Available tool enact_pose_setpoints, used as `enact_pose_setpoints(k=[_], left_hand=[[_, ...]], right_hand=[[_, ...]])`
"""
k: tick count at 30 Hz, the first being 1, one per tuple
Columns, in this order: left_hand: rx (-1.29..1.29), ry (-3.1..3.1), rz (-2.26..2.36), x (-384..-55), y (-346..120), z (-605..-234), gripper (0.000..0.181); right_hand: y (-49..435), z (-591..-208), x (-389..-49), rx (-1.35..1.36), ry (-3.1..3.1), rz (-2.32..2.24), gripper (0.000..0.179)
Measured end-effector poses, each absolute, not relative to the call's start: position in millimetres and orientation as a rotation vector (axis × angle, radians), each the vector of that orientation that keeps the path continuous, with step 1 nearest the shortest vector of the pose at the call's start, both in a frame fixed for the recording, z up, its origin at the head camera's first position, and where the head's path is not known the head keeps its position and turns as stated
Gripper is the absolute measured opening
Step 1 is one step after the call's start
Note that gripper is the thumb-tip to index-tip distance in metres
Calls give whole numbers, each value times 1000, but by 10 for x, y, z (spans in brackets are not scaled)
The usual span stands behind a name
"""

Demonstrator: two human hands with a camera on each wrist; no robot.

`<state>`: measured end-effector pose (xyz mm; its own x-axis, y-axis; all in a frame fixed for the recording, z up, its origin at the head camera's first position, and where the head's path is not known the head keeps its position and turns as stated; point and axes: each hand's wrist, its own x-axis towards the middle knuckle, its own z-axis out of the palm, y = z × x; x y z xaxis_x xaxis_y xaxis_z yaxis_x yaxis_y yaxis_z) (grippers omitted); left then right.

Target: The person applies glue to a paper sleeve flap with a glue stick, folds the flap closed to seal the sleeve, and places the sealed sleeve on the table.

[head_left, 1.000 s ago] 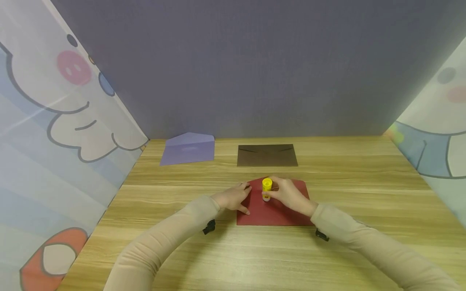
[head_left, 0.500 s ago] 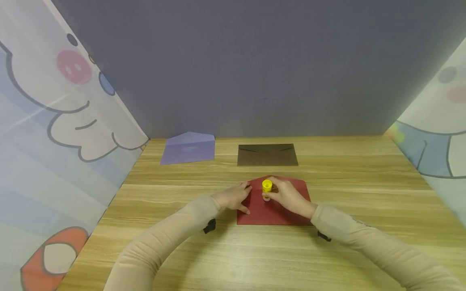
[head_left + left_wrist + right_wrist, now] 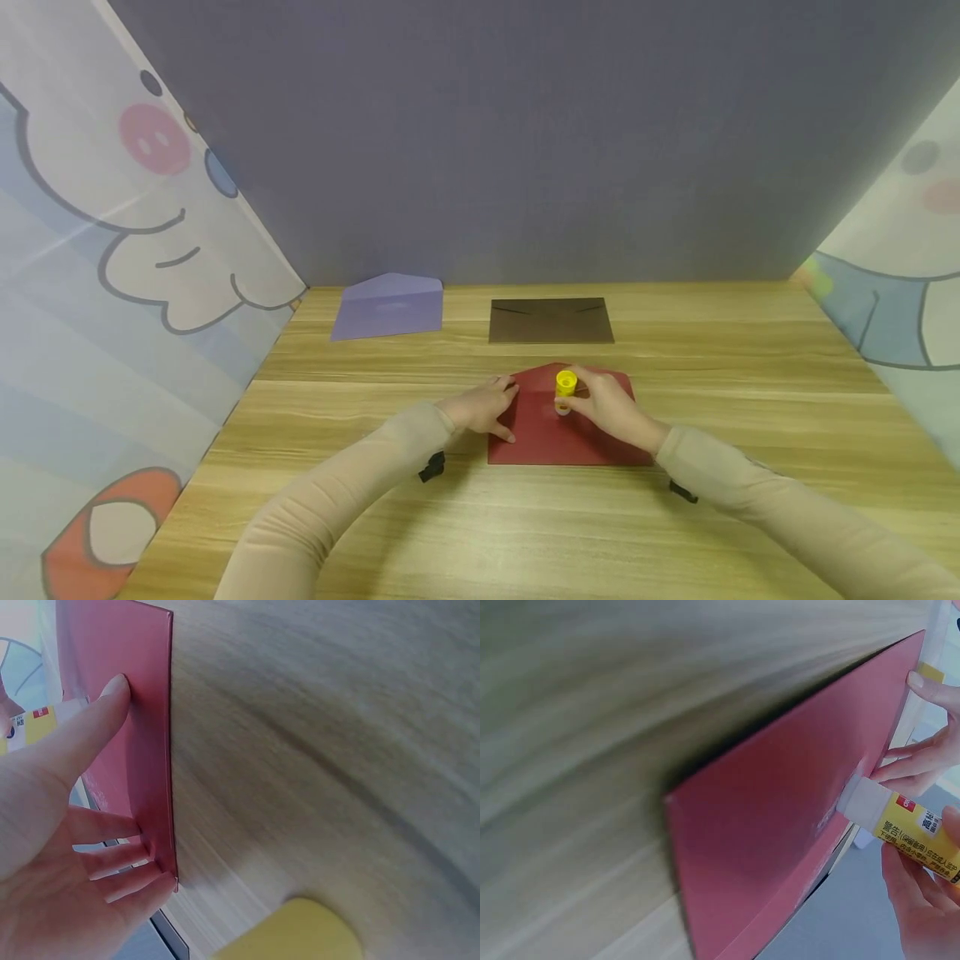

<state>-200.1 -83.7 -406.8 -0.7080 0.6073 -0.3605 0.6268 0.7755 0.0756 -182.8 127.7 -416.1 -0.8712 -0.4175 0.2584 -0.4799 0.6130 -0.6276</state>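
A red envelope (image 3: 555,442) lies on the wooden table with its flap away from me. My left hand (image 3: 480,408) rests on its left end; in the left wrist view the thumb and spread fingers press the paper (image 3: 150,712). My right hand (image 3: 611,408) grips a yellow glue stick (image 3: 566,385) between thumb and fingers, near the envelope's middle. The right wrist view shows the glue stick's white end (image 3: 862,801) down at the red paper, near a faint smeared patch.
Farther back on the table lie a purple envelope (image 3: 388,312) with its flap up and a dark brown envelope (image 3: 551,321). A grey panel (image 3: 525,150) stands behind the table. A yellow rounded thing (image 3: 300,934) shows at the bottom of the left wrist view.
My right hand has shifted a little to the right over the envelope, taking the glue stick with it. The left hand stays in place.
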Motion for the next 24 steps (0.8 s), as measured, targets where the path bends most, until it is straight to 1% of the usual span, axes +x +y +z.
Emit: enact_pose_setpoints(k=[14,24], left_hand=[[941,2589,-70,-2006,-826,-4055,86],[945,2590,-36,-1996,-842,-4054,85]], right_hand=[[1542,-4190,-1812,740,-2734,1100,23],[1511,-4173,-1816,776,-2690,1015,27]])
